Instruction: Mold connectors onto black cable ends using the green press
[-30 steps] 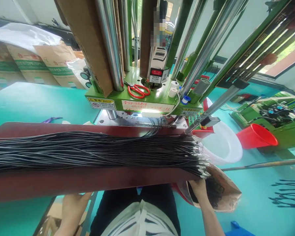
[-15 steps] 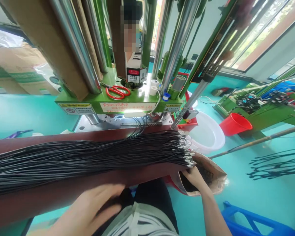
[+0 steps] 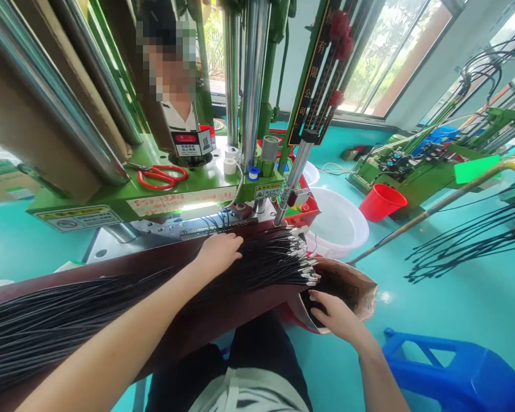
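My left hand (image 3: 218,252) reaches across the bundle of black cables (image 3: 257,260), just in front of the machine's metal mould (image 3: 197,225). Its thumb and fingertips show a gap, though its underside is hidden. A few thin cables run out of the mould right behind that hand. Silvery metal ends (image 3: 302,257) finish the bundle on the right. My right hand (image 3: 337,317) hovers at the mouth of the paper bag (image 3: 364,286), below those metal ends, its thumb and fingers apart with nothing visible between them.
Red-handled scissors (image 3: 163,176) lie on the green press (image 3: 120,205). White tape rolls (image 3: 230,165) stand nearby. A white basin (image 3: 339,220), red bucket (image 3: 381,202) and blue stool (image 3: 459,366) are on the right. Another person is behind the press.
My left hand has moved from low in front of the brown bench up and right onto the cables by the mould. My right hand has drawn slightly away from the metal ends. The view has shifted.
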The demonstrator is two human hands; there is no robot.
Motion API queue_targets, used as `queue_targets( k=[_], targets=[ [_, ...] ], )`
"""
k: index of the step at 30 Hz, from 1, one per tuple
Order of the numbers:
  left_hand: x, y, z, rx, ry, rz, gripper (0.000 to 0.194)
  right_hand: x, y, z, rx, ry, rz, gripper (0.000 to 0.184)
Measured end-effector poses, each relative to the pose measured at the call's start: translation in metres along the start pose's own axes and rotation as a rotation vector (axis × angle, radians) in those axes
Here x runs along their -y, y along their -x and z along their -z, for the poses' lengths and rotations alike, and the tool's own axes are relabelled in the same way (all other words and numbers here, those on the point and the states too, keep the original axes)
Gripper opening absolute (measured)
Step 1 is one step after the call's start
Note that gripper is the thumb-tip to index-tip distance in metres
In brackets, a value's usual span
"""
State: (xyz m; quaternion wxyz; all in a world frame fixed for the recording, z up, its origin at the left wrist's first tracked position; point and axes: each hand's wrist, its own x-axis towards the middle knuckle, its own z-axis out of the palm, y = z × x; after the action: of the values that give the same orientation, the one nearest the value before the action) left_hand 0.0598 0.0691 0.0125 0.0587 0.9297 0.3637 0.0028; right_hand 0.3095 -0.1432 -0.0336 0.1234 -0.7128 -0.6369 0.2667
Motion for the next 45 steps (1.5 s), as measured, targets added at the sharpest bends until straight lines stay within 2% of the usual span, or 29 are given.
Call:
queue_targets(
  k=[3, 6, 10, 14, 18, 22, 26, 29, 31, 35, 40, 42, 45],
  targets=[
    [0.012, -0.001, 0.013, -0.035, 0.251, 0.072, 0.014, 0.013, 0.005, 0.009, 0.002, -0.001, 0.034, 0.036],
    [0.026, 0.003, 0.022, -0.035, 0.619, 0.101, 0.017, 0.032, 0.006, 0.017, 0.009, -0.019, 0.112, 0.039],
    [0.038, 0.016, 0.032, -0.048, 1.080, 0.122, 0.025, 0.065, -0.002, 0.025, 0.077, -0.071, 0.302, 0.040],
    [0.041, 0.024, 0.037, 0.013, 1.278, 0.118, 0.029, 0.096, -0.022, 0.021, 0.099, -0.133, 0.523, 0.037],
    [0.041, 0.024, 0.037, 0.022, 1.363, 0.161, 0.029, 0.116, -0.045, 0.011, 0.089, -0.302, 0.655, 0.030],
    [0.040, 0.022, 0.037, 0.023, 1.404, 0.193, 0.032, 0.127, -0.060, 0.002, 0.062, -0.432, 0.620, 0.028],
    [0.036, 0.016, 0.037, 0.112, 1.369, 0.176, 0.032, 0.132, -0.068, -0.005, 0.068, -0.473, 0.630, 0.025],
    [0.033, 0.009, 0.034, 0.158, 1.382, 0.205, 0.032, 0.133, -0.070, -0.011, 0.043, -0.552, 0.581, 0.025],
    [0.033, 0.005, 0.032, 0.159, 1.385, 0.217, 0.032, 0.133, -0.073, -0.015, 0.042, -0.694, 0.527, 0.025],
    [0.035, 0.006, 0.029, 0.144, 1.426, 0.160, 0.028, 0.135, -0.085, -0.022, 0.078, -1.145, 0.409, 0.024],
    [0.028, 0.014, 0.026, 0.158, 1.343, 0.118, 0.027, 0.139, -0.118, -0.014, -0.091, -1.661, 0.309, 0.034],
    [0.023, 0.015, 0.024, 0.159, 1.262, 0.109, 0.026, 0.139, -0.128, -0.004, -0.194, -1.700, 0.314, 0.024],
    [0.017, 0.014, 0.023, 0.136, 1.196, 0.109, 0.024, 0.136, -0.132, 0.011, -0.297, -1.525, 0.317, 0.020]
  ],
)
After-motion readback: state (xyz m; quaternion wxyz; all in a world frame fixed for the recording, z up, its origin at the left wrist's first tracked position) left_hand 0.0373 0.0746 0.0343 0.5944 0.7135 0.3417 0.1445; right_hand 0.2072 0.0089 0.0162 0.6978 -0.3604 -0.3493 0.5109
